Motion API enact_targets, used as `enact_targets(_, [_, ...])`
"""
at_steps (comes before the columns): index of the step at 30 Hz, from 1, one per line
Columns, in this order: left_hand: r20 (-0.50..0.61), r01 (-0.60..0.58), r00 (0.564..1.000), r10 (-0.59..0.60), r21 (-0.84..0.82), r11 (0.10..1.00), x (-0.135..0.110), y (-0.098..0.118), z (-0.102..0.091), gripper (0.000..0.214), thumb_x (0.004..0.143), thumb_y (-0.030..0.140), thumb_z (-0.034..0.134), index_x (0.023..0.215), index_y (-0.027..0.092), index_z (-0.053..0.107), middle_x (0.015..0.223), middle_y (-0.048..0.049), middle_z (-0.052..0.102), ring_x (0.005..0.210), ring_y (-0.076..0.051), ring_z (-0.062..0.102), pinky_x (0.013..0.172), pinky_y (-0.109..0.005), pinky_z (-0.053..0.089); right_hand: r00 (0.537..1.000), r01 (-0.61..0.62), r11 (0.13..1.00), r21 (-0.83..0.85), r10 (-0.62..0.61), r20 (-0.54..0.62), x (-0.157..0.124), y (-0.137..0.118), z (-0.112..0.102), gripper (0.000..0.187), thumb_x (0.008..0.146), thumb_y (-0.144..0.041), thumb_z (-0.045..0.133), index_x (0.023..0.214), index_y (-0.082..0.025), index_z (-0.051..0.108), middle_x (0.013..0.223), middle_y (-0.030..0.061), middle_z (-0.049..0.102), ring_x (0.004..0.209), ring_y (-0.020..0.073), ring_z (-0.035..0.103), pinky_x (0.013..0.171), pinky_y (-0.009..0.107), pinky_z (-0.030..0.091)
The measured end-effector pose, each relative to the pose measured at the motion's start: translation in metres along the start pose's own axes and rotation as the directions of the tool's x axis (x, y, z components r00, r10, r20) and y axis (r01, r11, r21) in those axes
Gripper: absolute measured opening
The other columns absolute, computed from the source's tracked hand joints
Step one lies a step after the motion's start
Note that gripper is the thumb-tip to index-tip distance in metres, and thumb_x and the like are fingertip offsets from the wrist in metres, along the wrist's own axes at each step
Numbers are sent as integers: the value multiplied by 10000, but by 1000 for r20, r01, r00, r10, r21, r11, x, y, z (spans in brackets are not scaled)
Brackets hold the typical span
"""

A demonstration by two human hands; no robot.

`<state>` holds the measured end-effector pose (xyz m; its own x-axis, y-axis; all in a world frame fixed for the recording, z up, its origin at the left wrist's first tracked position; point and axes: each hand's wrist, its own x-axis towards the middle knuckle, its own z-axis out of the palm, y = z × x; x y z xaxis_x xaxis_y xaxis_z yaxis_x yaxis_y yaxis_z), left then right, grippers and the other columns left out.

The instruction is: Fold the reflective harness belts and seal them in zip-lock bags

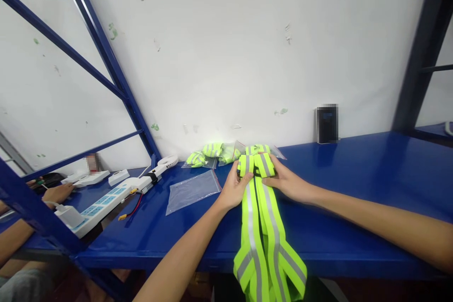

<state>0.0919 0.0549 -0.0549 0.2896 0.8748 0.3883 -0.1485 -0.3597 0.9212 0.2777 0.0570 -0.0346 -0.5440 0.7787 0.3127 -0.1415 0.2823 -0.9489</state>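
Our L hand (234, 188) & R hand (288, 182) hold the top of a neon-yellow reflective hi-vis vest (262, 231), fingers (272, 163) closed on it, its straps hanging over the blue counter's (347, 170) front edge.

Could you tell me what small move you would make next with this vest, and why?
I would probably fold the reflective vest's hanging length up toward the left hand and right hand, since it droops over the blue bench edge while both hands hold its folded top.
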Motion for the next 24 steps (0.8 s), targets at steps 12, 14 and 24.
enact_targets(12, [-19,-37,999,39,96,995,-1,0,5,547,869,379,582,1337,215,352,1233,-105,588,1170,-262,552,1009,-417,424,996,68,998,-19,-68,-50,1,10,1,802,793,-317,658,1431,-259,177,1366,109,494,1151,279,581,973,467,491])
enact_targets(14, [-33,-41,998,47,159,986,-2,1,4,538,866,392,581,1322,198,372,1235,-112,582,1179,-267,541,1017,-423,411,997,59,998,0,-59,-41,1,11,0,818,779,-318,673,1428,-259,179,1360,109,503,1181,289,560,974,472,489])
enact_targets(24, [-4,-14,1000,14,72,997,-1,-1,3,489,868,383,577,1280,216,372,1208,-101,589,1069,-250,608,915,-395,485,999,-24,996,86,27,-38,2,17,-4,660,860,-337,553,1432,-314,227,1344,64,535,1185,277,557,986,469,473])
